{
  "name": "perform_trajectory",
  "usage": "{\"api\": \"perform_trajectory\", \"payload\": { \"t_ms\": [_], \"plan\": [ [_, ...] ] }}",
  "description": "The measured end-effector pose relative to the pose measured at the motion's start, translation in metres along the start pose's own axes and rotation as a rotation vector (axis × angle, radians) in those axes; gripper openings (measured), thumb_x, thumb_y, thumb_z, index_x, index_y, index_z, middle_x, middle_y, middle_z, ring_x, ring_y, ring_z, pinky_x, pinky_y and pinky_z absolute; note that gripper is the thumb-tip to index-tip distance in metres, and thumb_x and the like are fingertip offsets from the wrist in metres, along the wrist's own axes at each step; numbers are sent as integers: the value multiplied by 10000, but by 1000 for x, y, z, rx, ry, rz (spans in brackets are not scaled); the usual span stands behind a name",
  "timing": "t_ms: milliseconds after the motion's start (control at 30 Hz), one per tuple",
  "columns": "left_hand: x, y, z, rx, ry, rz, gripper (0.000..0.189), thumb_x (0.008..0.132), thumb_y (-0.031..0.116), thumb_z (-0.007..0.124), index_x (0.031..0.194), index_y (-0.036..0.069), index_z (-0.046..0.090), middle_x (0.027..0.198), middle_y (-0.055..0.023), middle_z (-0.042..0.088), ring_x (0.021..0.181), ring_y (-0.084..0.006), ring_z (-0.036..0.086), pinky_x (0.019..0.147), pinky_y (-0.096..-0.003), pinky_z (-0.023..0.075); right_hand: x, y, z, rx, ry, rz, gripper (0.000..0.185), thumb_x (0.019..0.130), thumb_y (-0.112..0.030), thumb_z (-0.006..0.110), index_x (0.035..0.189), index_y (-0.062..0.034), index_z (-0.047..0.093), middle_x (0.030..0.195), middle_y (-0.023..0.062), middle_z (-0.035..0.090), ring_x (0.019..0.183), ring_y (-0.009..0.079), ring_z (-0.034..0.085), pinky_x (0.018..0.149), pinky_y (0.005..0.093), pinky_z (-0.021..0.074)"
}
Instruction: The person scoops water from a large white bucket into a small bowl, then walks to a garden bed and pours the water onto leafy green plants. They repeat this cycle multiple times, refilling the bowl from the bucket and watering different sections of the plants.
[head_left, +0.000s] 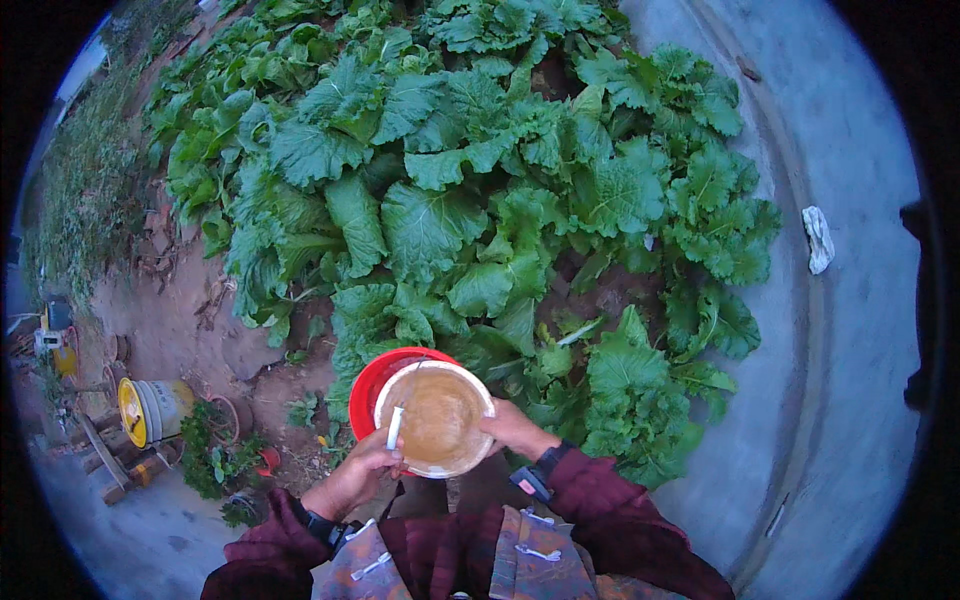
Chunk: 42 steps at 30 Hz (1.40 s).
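Note:
Before me is a round white bucket (476, 379), with what looks like cloudy brown water (442, 420) inside. My right hand (519, 430) grips its right rim, thumb on the edge. My left hand (364, 471) is closed at the lower end of a white handle grip (395, 427) on a thin wire bail, which lies across the white bucket's left side. Which bucket the bail belongs to, I cannot tell. A red bucket (365, 394) sits behind and below the white one, mostly covered by it. My left fingertips are partly hidden.
Large leafy green vegetables (435, 225) fill the bed ahead. A concrete path (750, 420) curves along the right, with a crumpled white item (818, 240) on it. At left are a tipped white-and-yellow bucket (157, 411), wooden planks (105, 450) and a potted plant (202, 457).

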<state>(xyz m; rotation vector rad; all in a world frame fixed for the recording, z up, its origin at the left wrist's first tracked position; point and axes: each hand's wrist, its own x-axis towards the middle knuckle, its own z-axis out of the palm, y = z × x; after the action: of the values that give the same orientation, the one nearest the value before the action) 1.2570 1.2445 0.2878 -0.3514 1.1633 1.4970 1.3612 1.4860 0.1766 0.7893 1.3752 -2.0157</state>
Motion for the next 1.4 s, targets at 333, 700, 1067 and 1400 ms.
{"api": "perform_trajectory", "payload": {
  "t_ms": [333,700,1067,1400],
  "plan": [
    [-29,2,-21,-135,108,144,235,792,146,555,1009,59,531,812,-20,524,739,-144,510,700,-272,407,-57,-108,-87,48,221,-50,414,815,-65,517,1212,52,496,1034,180,631,824,269,677,613,358,603],
    [-80,-10,-39,-379,290,362,335,738,243,589,1000,41,539,749,-34,549,685,-166,537,705,-323,456,31,-260,-193,-93,789,-212,427,860,-65,485,1244,105,404,1067,211,596,771,282,670,546,318,604],
    [-92,-25,-55,-480,466,472,334,769,309,581,971,45,564,731,-33,558,701,-162,557,762,-377,509,45,-249,-243,492,763,-436,431,866,-94,488,1262,41,386,1080,199,566,912,302,622,745,427,554],
    [-90,-32,-63,-518,464,475,317,799,315,559,968,47,546,733,-38,561,717,-164,572,786,-390,499,25,-245,-260,384,844,-373,396,862,-78,481,1224,69,415,1055,207,585,851,298,640,677,391,577]
  ]
}}
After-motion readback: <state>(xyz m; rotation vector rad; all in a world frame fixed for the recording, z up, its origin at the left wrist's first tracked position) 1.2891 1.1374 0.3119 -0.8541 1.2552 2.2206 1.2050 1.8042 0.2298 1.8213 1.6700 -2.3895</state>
